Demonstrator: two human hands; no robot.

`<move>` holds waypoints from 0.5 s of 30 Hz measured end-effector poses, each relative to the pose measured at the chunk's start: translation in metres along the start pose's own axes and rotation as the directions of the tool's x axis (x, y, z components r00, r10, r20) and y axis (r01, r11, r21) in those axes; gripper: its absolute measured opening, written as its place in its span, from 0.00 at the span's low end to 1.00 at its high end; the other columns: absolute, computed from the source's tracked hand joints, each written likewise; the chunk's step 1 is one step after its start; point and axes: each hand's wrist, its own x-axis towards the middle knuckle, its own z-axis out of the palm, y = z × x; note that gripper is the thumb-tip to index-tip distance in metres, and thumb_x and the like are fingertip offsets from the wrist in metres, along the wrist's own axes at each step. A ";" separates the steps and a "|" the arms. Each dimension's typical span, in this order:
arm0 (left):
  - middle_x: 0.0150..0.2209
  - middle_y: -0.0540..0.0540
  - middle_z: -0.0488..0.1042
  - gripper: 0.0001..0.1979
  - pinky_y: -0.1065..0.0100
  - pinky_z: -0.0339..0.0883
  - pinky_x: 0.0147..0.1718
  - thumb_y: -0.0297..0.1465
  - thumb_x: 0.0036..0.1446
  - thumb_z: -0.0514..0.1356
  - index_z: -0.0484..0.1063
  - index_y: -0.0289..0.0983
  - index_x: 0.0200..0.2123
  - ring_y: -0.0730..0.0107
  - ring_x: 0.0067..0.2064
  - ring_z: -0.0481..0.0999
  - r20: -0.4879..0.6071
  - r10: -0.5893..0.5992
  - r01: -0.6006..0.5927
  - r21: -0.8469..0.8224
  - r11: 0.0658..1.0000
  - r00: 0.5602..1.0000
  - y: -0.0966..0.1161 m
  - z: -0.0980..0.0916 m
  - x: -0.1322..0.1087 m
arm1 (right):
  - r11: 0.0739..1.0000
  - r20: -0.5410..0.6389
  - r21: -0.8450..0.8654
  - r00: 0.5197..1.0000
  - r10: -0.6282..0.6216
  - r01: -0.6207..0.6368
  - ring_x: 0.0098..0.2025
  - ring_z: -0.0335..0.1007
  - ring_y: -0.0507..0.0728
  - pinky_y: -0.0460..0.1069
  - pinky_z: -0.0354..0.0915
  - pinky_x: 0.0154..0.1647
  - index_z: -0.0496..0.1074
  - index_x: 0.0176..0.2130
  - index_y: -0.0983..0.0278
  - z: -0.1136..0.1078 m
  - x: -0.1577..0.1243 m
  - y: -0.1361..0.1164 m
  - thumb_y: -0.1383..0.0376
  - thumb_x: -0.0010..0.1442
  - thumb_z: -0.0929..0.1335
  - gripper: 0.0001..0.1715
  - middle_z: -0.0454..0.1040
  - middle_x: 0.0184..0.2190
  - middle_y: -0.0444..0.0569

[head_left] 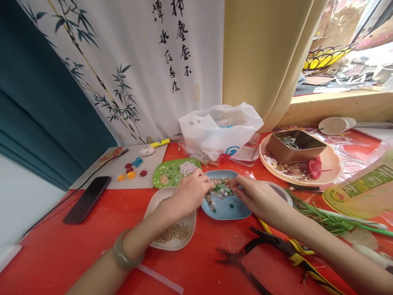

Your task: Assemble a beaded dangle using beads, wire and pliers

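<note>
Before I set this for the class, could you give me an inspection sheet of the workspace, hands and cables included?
Surface: red tabletop, partly covered.
Work items: blue dish of mixed beads; cream dish of gold beads; green plate with pale beads.
Clutter: phone, plastic bag, peach plate bearing a metal tin, yellow-handled pliers.
Hands: left hand and right hand have fingers at the mixed beads; grip unclear.
Cables: black cable runs past the phone onto a pale board.
Surroundings: bamboo-print curtain and yellow curtain behind the table.

Beads (gold, green) lie loose in a blue dish
</note>
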 end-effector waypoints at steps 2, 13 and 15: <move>0.36 0.46 0.74 0.14 0.64 0.62 0.38 0.19 0.53 0.50 0.73 0.37 0.35 0.62 0.42 0.63 0.022 0.042 -0.042 0.004 0.999 0.999 -0.001 0.002 0.000 | 0.998 0.046 0.013 0.997 -0.056 0.056 0.29 0.65 0.53 0.46 0.59 0.28 0.64 0.30 0.64 0.005 0.001 0.002 0.68 0.59 0.56 0.11 0.70 0.27 0.48; 0.34 0.47 0.73 0.16 0.65 0.60 0.41 0.17 0.51 0.50 0.75 0.38 0.29 0.66 0.39 0.64 0.034 0.083 -0.080 -0.100 0.992 0.996 -0.005 -0.002 0.000 | 0.982 0.121 0.060 0.976 -0.183 0.177 0.30 0.65 0.54 0.48 0.60 0.30 0.64 0.31 0.64 0.007 -0.001 -0.001 0.71 0.60 0.56 0.11 0.69 0.28 0.49; 0.35 0.47 0.73 0.16 0.65 0.60 0.41 0.17 0.52 0.50 0.75 0.38 0.32 0.65 0.40 0.64 0.015 0.077 -0.075 -0.091 0.993 0.997 -0.007 -0.001 0.000 | 0.980 0.112 0.066 0.975 -0.192 0.186 0.33 0.66 0.55 0.49 0.61 0.33 0.65 0.33 0.65 0.008 -0.001 -0.001 0.70 0.61 0.55 0.11 0.70 0.33 0.51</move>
